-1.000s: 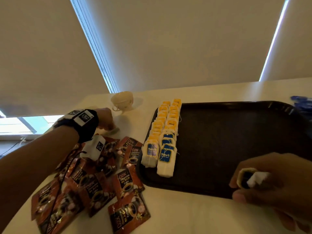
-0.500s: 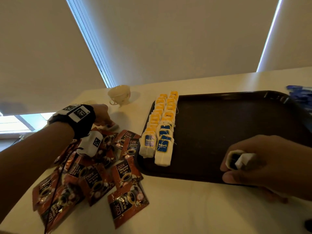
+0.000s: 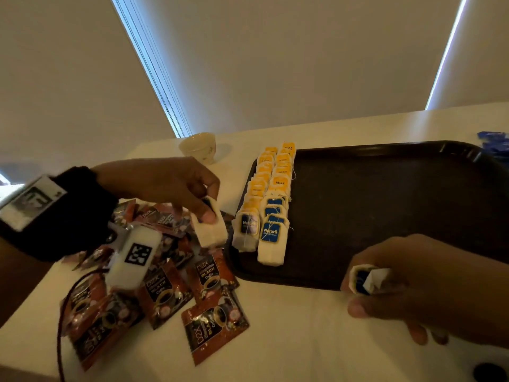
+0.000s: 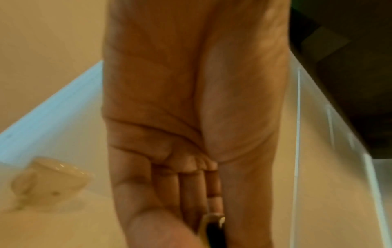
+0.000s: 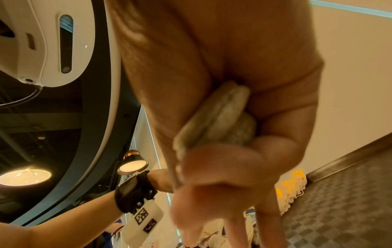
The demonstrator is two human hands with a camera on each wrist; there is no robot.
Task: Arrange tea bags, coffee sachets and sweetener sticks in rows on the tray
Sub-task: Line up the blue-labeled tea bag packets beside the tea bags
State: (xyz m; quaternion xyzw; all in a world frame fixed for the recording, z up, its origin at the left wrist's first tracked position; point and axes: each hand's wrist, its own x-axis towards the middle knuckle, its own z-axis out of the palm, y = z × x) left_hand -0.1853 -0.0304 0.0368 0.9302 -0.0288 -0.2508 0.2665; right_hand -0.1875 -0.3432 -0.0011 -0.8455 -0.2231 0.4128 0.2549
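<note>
A dark brown tray [image 3: 385, 216] lies on the white table, with two rows of tea bags [image 3: 268, 205] along its left edge, yellow tags at the back and blue tags in front. My left hand [image 3: 190, 194] pinches one white tea bag [image 3: 209, 230] in the air, just left of the tray above the coffee sachets [image 3: 165, 288]. The same tea bag's tag [image 4: 214, 229] shows between thumb and fingers in the left wrist view. My right hand [image 3: 413, 290] hovers at the tray's front edge and grips a small bundle of tea bags [image 3: 366, 279] [image 5: 214, 117].
A cream teacup [image 3: 199, 146] [image 4: 48, 181] stands behind the left hand near the table's far edge. Red-brown coffee sachets spread in a loose heap over the table's left front. Blue packets [image 3: 495, 144] lie beyond the tray's right corner. Most of the tray floor [image 5: 350, 201] is bare.
My left hand has lifted a tea bag from the table near the cup and carried it right toward the tray's left edge. The right hand stays at the front rim with its bundle.
</note>
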